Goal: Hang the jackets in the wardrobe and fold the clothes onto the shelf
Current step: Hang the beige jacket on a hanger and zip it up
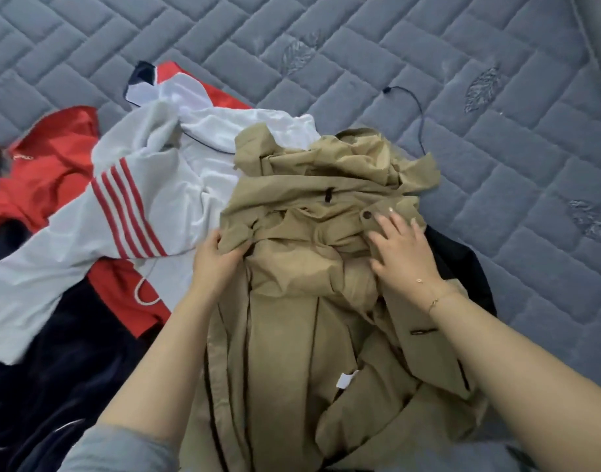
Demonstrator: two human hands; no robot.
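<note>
A crumpled beige jacket [309,301] with dark buttons lies in the middle of a grey quilted bed [496,97]. My left hand [213,257] pinches a fold of its fabric at the left edge. On the upper right part of the jacket, my right hand [404,250] rests with fingers spread flat beside a brown button. Left of the jacket lies a grey and white top [139,206] with red stripes.
A red garment [50,165] and a dark navy garment [53,369] lie at the left under the striped top. A black garment [462,264] shows from under the jacket's right side. A thin dark cord [418,110] trails across the bed behind the jacket.
</note>
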